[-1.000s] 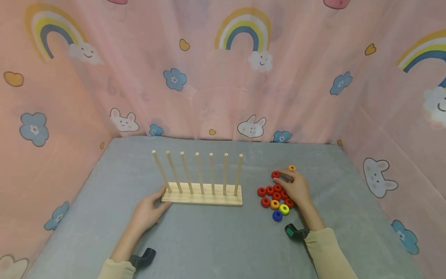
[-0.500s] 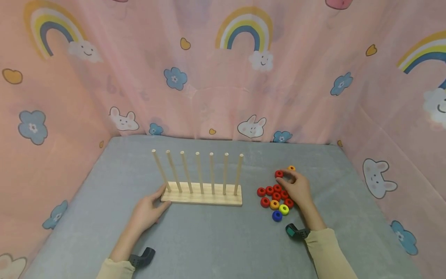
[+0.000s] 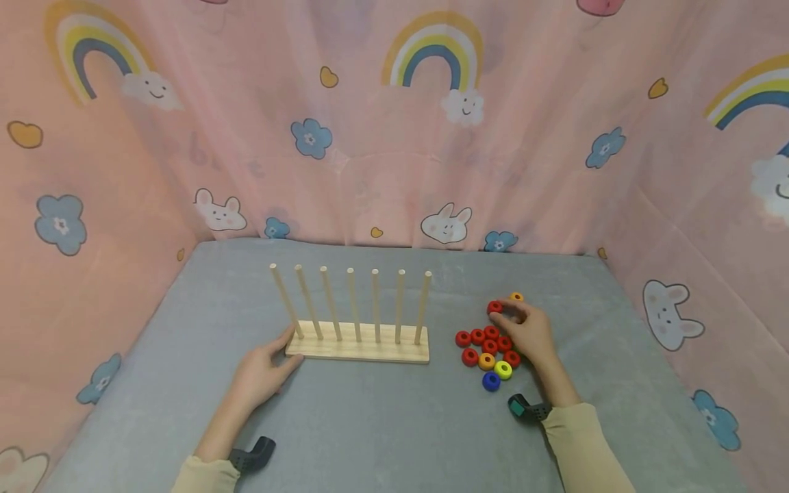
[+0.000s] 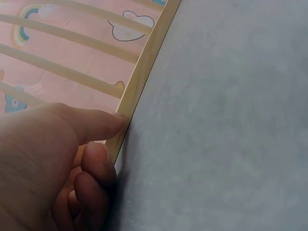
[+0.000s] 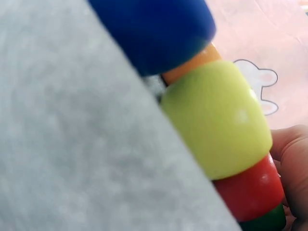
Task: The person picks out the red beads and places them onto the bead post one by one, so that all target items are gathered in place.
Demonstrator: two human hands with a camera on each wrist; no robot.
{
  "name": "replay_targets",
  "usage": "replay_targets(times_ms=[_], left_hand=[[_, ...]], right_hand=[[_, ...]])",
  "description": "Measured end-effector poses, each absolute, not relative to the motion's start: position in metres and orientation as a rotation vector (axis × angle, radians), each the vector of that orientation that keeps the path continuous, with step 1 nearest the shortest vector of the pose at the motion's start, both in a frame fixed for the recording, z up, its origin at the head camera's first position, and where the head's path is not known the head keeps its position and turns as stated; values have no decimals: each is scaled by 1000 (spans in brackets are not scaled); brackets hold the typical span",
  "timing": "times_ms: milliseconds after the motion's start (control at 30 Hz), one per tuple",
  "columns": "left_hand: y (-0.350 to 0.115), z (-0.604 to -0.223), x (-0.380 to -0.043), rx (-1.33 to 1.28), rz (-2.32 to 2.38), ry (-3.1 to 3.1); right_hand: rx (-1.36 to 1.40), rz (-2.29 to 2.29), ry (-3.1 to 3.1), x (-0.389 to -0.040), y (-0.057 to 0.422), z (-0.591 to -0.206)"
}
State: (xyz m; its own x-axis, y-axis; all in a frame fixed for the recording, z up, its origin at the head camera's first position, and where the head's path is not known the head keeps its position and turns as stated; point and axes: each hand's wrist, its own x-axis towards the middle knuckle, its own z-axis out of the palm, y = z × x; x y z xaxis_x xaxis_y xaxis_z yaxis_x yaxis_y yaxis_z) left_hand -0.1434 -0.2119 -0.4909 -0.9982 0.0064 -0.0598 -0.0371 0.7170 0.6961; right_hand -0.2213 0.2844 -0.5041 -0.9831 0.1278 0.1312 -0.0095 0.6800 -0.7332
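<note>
A wooden peg rack (image 3: 357, 350) with a row of upright bare pegs stands mid-table in the head view. My left hand (image 3: 261, 375) grips its left end, the thumb along the front edge, as the left wrist view (image 4: 43, 159) also shows. At the right, my right hand (image 3: 529, 333) pinches a red bead (image 3: 495, 307) between thumb and index finger at the back of a loose bead group. Close to that hand lie several other red beads (image 3: 490, 346), an orange bead (image 3: 486, 361), a yellow bead (image 3: 503, 370) and a blue bead (image 3: 491, 381).
Another orange bead (image 3: 516, 296) lies behind the right hand, partly hidden. In the right wrist view, a green bead (image 5: 267, 221) shows low beside the hand. Grey cloth (image 3: 382, 424) covers the table, and a pink patterned curtain (image 3: 382, 171) encloses it at the back and sides.
The red bead at the back has shifted slightly right, with the right hand's thumb and index finger now on it. The left hand and the rack have stayed put.
</note>
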Motion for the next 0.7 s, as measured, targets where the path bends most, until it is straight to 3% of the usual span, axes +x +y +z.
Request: replay_targets(times_ms=[700], left_hand=[[-212, -492, -144, -27, 1159, 2871]], right_hand=[[-62, 1250, -2626, -214, 279, -474]])
